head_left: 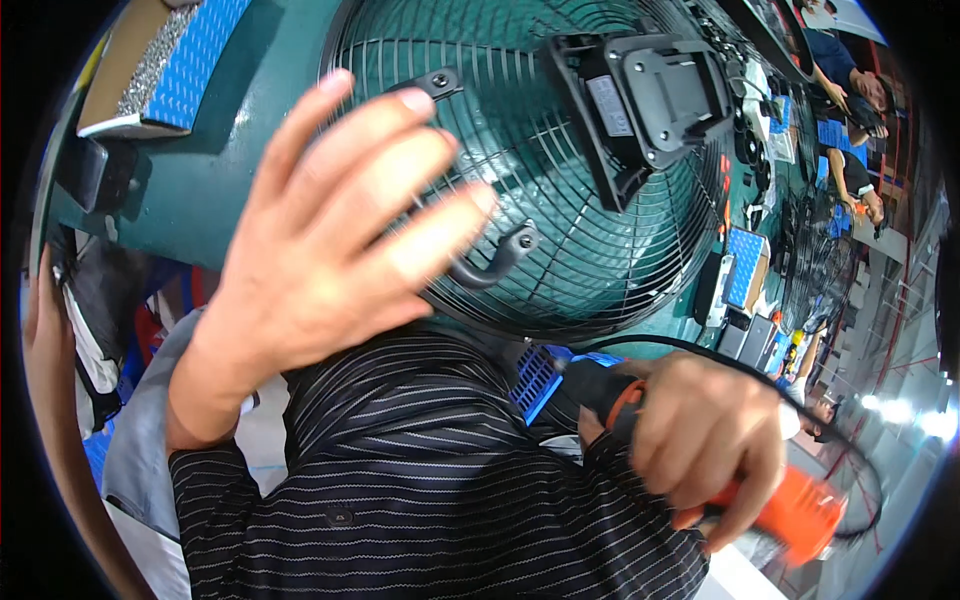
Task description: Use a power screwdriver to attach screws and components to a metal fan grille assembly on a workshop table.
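The fan grille [655, 265] looks like glossy black metal wire, its motor housing [690, 85] matt black, its curved handle [485, 270] smooth plastic. The tabletop [190, 215] is smooth, faintly shiny. Far left, a paper-faced cardboard box [200, 60] holds bright metal bits [152, 78]. Near right, the power tool [803, 515] shows smooth plastic.

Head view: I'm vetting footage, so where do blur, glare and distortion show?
In the head view, the left hand and orange power tool look blurred; at its right, lamps blow out white; toward its rim, straight edges bend and the corners go black.
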Motion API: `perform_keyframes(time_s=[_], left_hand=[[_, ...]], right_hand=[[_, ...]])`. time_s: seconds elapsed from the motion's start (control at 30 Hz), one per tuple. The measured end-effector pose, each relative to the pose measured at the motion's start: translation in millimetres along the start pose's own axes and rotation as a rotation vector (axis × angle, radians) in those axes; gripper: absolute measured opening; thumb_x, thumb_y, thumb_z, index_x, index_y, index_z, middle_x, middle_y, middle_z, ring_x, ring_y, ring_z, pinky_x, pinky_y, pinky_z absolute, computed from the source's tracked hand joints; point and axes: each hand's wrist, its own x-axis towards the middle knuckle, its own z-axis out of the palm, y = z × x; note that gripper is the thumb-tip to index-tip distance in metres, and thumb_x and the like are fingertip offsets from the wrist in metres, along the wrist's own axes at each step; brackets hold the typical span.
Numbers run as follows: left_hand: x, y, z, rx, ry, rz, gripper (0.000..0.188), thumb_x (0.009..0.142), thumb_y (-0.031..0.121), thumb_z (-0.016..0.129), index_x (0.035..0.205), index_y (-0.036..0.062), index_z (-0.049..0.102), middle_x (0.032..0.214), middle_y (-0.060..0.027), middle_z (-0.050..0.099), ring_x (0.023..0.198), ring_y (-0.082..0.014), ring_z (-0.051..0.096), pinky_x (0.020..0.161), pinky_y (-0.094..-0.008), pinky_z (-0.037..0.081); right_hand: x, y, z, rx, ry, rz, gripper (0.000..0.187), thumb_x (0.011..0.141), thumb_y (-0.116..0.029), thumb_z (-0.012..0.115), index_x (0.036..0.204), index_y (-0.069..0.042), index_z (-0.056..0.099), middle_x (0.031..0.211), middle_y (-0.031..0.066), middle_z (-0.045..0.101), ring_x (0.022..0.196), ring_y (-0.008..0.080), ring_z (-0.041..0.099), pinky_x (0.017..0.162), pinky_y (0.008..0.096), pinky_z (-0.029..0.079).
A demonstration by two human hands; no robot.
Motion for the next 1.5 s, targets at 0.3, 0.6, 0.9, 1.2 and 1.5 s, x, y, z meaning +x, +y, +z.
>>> perform_keyframes(time_s=[0.3, 0.6, 0.9, 1.2, 1.5], left_hand=[[23, 6, -21, -0.058, -0.032, 0.05, 0.08, 0.045, 0.04, 0.091, 0.103, 0.003, 0.05, 0.114, -0.0187, 0.053, 0.121, -0.0442, 0.051, 0.111, -0.0663, 0.032], [9, 117, 44, 0.037, 0.139, -0.013, 0.085, 0.052, 0.041, 0.093, 0.116, 0.0031, 0.051, 0.11, -0.0189, 0.046, 0.107, -0.0415, 0.046, 0.1, -0.0653, 0.037], [10, 59, -20, 0.019, 0.164, -0.081, 0.073, 0.068, 0.042, 0.086, 0.123, 0.0017, 0.059, 0.125, -0.0226, 0.057, 0.112, -0.0416, 0.057, 0.094, -0.0515, 0.048], [13, -114, -123, 0.341, -0.255, -0.706, 0.021, 0.079, 0.013, 0.071, 0.098, 0.0064, 0.073, 0.092, -0.0175, 0.072, 0.088, -0.0329, 0.07, 0.079, -0.0423, 0.055], [6, -164, -107, 0.294, -0.545, -0.778, 0.009, 0.075, 0.01, 0.07, 0.082, 0.0042, 0.071, 0.079, -0.0146, 0.072, 0.076, -0.0285, 0.071, 0.07, -0.039, 0.054]], right_hand=[[-82, -60, 83, -0.747, 1.213, -0.595, 0.047, 0.077, -0.002, 0.078, 0.116, -0.003, 0.051, 0.078, 0.0098, 0.059, 0.064, 0.0206, 0.061, 0.061, 0.0355, 0.055], [-132, -22, 81, -1.044, 1.866, -0.483, 0.041, 0.084, 0.006, 0.07, 0.119, 0.0, 0.05, 0.087, 0.0054, 0.06, 0.074, 0.0137, 0.063, 0.07, 0.0302, 0.054], [-132, -17, 77, -1.377, 1.841, -0.244, 0.037, 0.083, 0.004, 0.065, 0.117, 0.001, 0.05, 0.1, 0.0125, 0.062, 0.081, 0.0195, 0.067, 0.077, 0.0345, 0.054], [-129, -1, 69, -1.335, 1.655, -0.425, 0.045, 0.085, 0.001, 0.061, 0.126, 0.008, 0.043, 0.077, 0.0127, 0.056, 0.06, 0.0184, 0.055, 0.057, 0.0296, 0.049], [-129, -6, 70, -1.351, 1.596, -0.391, 0.041, 0.089, -0.002, 0.059, 0.126, 0.006, 0.044, 0.077, 0.0122, 0.056, 0.059, 0.0185, 0.054, 0.057, 0.031, 0.049]])
